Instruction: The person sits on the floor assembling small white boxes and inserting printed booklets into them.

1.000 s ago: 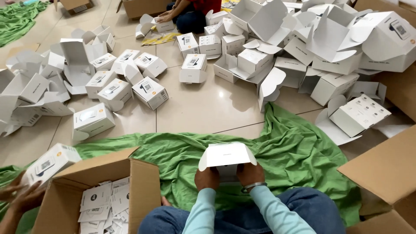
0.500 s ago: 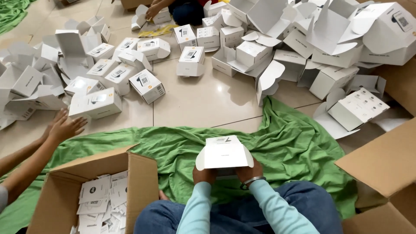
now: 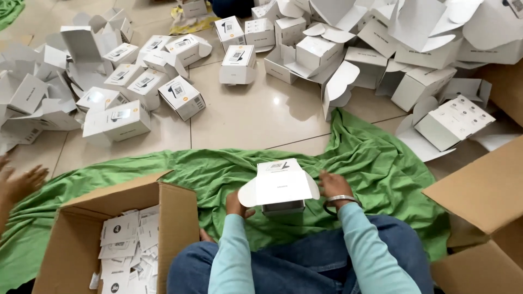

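I see the small white cardboard box (image 3: 279,185) held over my lap, just above the crumpled green cloth (image 3: 376,163). Its long axis runs left to right, and its open lid with rounded side flaps tilts away from me toward the floor. My left hand (image 3: 235,206) grips the box's left side, partly hidden beneath a flap; my right hand (image 3: 333,186) presses the right side. An open brown carton of white leaflets (image 3: 128,239) stands just left. Bare beige floor tiles (image 3: 261,117) lie ahead, ringed by scattered white boxes (image 3: 180,98).
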